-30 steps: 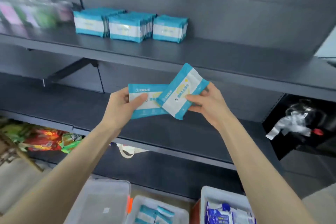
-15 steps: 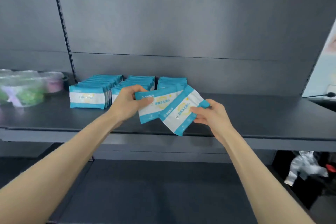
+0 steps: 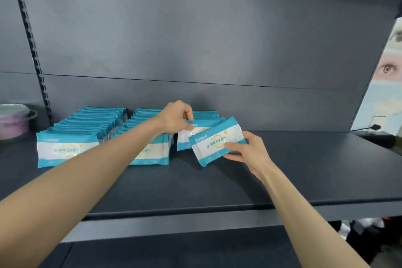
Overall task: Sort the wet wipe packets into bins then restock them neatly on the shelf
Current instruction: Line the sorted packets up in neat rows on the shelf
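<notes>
Teal-and-white wet wipe packets stand in rows on the dark shelf (image 3: pixel 304 169): a left row (image 3: pixel 69 148), a middle row (image 3: pixel 152 152) and a short third row (image 3: pixel 206 113) behind my hands. My left hand (image 3: pixel 176 117) pinches the top edge of one packet (image 3: pixel 185 139), holding it upright at the front of the third row. My right hand (image 3: pixel 245 150) grips a second packet (image 3: pixel 217 143) by its right end, tilted and overlapping the first, just above the shelf.
A pale pink and green lidded container (image 3: pixel 13 119) sits at the shelf's far left, beyond a slotted upright (image 3: pixel 32 50). Bare shelf stretches right of the packets. A poster (image 3: pixel 389 72) and a black cable (image 3: pixel 367 128) lie at the right edge.
Both hands have carried the two packets up and forward onto the shelf. The left packet now stands at the third row; the right one follows beside it. The view has moved closer.
</notes>
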`<state>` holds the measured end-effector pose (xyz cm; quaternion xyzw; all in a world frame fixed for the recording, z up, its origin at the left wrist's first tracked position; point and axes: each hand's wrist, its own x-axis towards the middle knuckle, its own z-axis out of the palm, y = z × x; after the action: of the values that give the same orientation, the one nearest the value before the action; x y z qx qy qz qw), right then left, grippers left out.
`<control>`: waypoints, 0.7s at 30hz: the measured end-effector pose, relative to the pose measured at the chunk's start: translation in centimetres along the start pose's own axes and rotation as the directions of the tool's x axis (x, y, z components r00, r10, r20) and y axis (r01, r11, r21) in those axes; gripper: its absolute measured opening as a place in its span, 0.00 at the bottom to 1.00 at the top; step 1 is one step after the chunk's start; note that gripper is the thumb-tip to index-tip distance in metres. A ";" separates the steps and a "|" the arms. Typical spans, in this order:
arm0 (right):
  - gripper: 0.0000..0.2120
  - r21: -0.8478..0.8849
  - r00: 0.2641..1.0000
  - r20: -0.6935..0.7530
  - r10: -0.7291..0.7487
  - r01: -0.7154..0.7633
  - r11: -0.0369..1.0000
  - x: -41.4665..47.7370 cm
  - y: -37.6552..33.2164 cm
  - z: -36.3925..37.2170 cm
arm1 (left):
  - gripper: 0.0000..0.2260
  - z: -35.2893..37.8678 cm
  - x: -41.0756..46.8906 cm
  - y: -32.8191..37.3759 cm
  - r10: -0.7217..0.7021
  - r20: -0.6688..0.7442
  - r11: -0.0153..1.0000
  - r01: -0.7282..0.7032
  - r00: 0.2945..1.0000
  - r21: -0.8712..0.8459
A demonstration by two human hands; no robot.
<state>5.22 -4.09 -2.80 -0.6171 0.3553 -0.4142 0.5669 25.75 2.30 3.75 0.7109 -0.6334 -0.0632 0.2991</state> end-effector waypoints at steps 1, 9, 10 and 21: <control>0.15 -0.009 1.000 -0.004 0.010 -0.010 1.000 0.5 0.2 0.0 | 0.05 0.3 0.6 -0.1 -0.004 0.020 1.000 0.004 1.000 0.016; 0.12 -0.075 0.998 -0.027 0.056 -0.058 0.995 3.2 1.4 0.1 | 0.13 2.5 3.6 -1.2 -0.057 0.067 0.986 0.046 0.996 0.157; 0.11 -0.077 0.998 -0.029 0.061 -0.063 0.995 3.5 1.4 0.1 | 0.14 2.6 3.8 -1.3 -0.064 0.058 0.983 0.053 0.996 0.177; 0.13 -0.315 0.999 -0.039 -0.018 0.004 0.949 5.7 1.8 1.0 | 0.13 1.1 4.5 -1.7 -0.038 0.116 0.938 -0.005 0.992 0.346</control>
<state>8.46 -9.07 -3.98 -0.6928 0.4251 -0.3681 0.4515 27.57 -2.27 3.34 0.7525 -0.6456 0.0035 0.1301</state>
